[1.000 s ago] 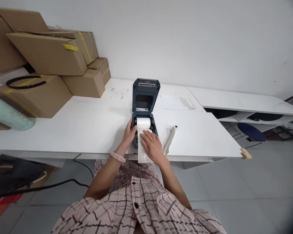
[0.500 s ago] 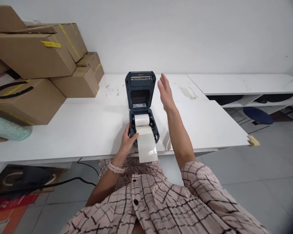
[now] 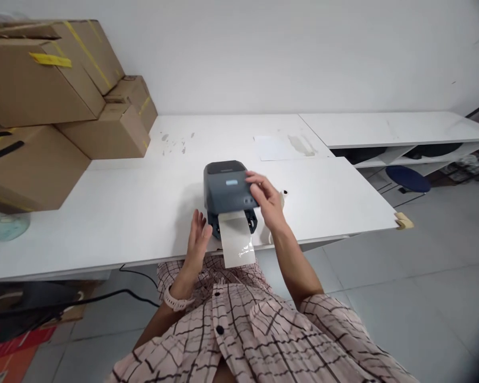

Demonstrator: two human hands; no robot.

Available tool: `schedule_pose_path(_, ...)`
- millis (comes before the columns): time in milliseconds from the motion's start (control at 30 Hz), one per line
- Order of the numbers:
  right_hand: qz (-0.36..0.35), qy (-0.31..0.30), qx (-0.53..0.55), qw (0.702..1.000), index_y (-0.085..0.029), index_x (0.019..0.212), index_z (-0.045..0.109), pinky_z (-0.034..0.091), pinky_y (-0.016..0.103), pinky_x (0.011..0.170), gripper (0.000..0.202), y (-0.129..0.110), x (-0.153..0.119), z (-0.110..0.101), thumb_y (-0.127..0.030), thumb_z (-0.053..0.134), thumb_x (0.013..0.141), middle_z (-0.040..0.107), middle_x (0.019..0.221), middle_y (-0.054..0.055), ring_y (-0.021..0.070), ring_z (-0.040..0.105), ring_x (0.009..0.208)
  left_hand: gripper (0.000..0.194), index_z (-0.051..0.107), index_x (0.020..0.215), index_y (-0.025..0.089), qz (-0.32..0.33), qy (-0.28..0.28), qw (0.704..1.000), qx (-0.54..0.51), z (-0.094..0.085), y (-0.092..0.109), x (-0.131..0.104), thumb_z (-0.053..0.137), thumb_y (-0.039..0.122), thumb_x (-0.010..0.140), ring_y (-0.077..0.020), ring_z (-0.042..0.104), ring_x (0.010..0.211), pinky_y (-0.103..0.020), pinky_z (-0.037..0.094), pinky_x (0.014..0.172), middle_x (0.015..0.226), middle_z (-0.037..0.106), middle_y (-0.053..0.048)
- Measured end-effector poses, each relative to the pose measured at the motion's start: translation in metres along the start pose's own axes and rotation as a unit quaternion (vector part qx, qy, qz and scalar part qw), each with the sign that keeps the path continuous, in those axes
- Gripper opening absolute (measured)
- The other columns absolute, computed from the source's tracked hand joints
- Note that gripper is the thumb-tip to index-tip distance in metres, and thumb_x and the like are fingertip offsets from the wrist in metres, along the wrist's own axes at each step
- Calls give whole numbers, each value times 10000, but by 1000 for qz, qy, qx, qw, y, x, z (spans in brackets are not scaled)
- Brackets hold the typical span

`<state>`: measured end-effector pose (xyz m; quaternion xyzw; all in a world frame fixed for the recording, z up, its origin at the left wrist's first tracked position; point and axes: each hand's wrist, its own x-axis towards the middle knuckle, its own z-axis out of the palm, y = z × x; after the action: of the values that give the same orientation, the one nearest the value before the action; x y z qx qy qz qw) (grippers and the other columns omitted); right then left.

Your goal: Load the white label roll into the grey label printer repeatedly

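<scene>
A dark blue-grey label printer (image 3: pixel 225 186) sits on the white table, its lid swung down most of the way, with a gap left at the front. My right hand (image 3: pixel 268 199) grips the lid's right front corner, fingers on top and thumb at the front. Out of the printer's front hangs a strip of whitish label paper (image 3: pixel 237 242), its end past the table's edge. Beside the printer's left side is my left hand (image 3: pixel 197 242), fingers apart and holding nothing. The label roll inside is hidden under the lid.
Cardboard boxes (image 3: pixel 40 80) with yellow tape are stacked at the left, near a pale green cylinder (image 3: pixel 3 226). A white sheet (image 3: pixel 271 148) lies toward the wall. A small white round object (image 3: pixel 285 192) shows behind my right hand. A blue stool (image 3: pixel 407 178) stands at the right.
My right hand has come down from the raised position and swung the lid forward over the roll. My left hand has let go of the printer's side and the label strip.
</scene>
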<state>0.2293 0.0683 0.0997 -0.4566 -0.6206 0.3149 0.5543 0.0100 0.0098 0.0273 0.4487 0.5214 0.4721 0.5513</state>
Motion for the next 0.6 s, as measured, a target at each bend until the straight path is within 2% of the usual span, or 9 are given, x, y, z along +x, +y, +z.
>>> schedule_pose_path(100, 73, -3, -10, 997, -327, 1430, 523, 415, 512, 1203, 529, 23, -32, 9, -555, 557, 954, 467, 1598, 59, 285, 447, 1482, 902, 131, 1660, 339, 32, 4, 999, 6, 4, 12, 6, 538, 670, 927, -326, 129, 1613, -483, 285, 1279, 1760, 91, -44)
schedule_pose_path(167, 140, -4, 21, 990, -287, 1569, 357, 451, 511, 1179, 710, 38, -41, 15, -550, 566, 943, 402, 1646, 100, 295, 432, 1497, 937, 139, 1659, 340, 34, 3, 999, 15, 9, 16, 13, 591, 660, 903, -340, 111, 1614, -456, 304, 1276, 1762, 83, -34)
schedule_pose_path(233, 198, -3, 70, 978, -248, 1616, 267, 482, 502, 1157, 821, 48, -47, 18, -550, 590, 925, 373, 1663, 128, 304, 438, 1496, 986, 143, 1658, 323, 14, 4, 1000, 12, 13, 15, 20, 651, 639, 874, -355, 157, 1604, -448, 336, 1265, 1758, 115, -49)
schedule_pose_path(367, 257, -32, 126, 957, -218, 1626, 261, 499, 485, 1153, 873, 52, -54, 16, -574, 609, 909, 416, 1643, 131, 303, 511, 1446, 928, 239, 1633, 273, -22, -16, 1000, 5, 15, 7, 23, 670, 595, 876, -355, 332, 1546, -478, 394, 1230, 1699, 312, -111)
schedule_pose_path(467, 271, -52, 131, 952, -253, 1614, 304, 492, 489, 1165, 860, 50, -57, 12, -607, 623, 898, 475, 1610, 93, 295, 530, 1431, 827, 360, 1583, 263, -1, -38, 999, 20, 12, 6, 20, 672, 570, 881, -345, 417, 1498, -484, 433, 1198, 1613, 463, -114)
schedule_pose_path(600, 276, -59, 121, 952, -263, 1601, 337, 498, 470, 1165, 888, 48, -58, 9, -643, 652, 863, 483, 1605, 85, 302, 525, 1434, 774, 449, 1524, 231, 18, -36, 999, 23, 11, 8, 17, 698, 550, 864, -331, 498, 1433, -460, 476, 1154, 1547, 542, -123)
